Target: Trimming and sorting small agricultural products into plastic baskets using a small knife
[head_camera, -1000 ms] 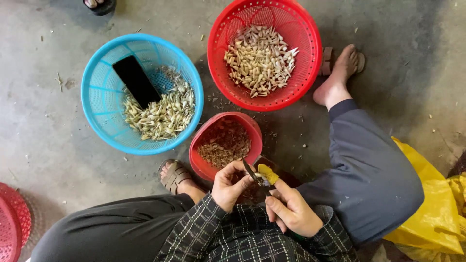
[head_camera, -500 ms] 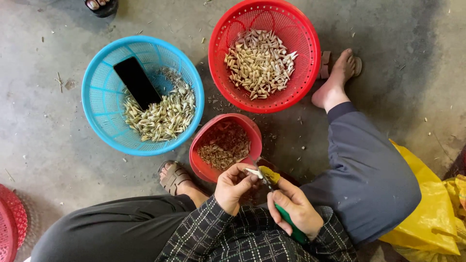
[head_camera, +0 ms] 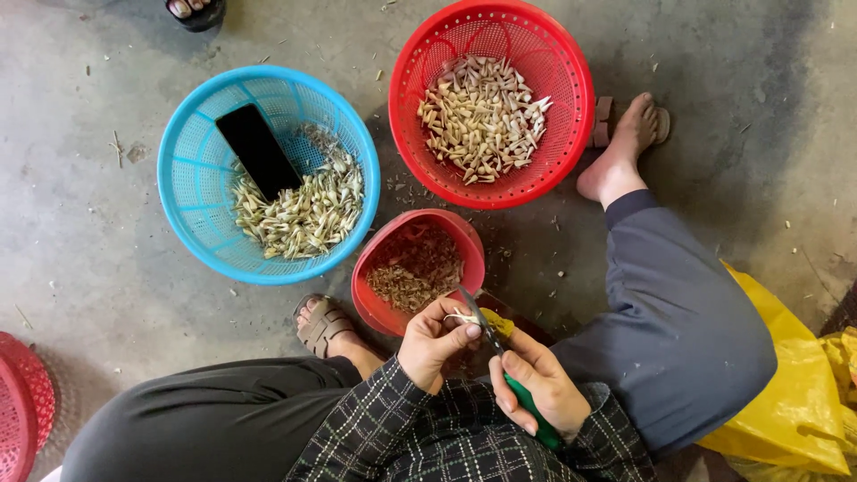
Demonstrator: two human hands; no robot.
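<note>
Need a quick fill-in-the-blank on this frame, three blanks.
The black phone lies in the ___ plastic basket.
The right hand grips a ___-handled knife.
The left hand pinches a small pale clove over the small ___ bowl.

Missing: blue; green; red

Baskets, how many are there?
4: a blue basket at left, a big red basket at top, a small red one by the hands, another red one cut off at the left edge.
</note>
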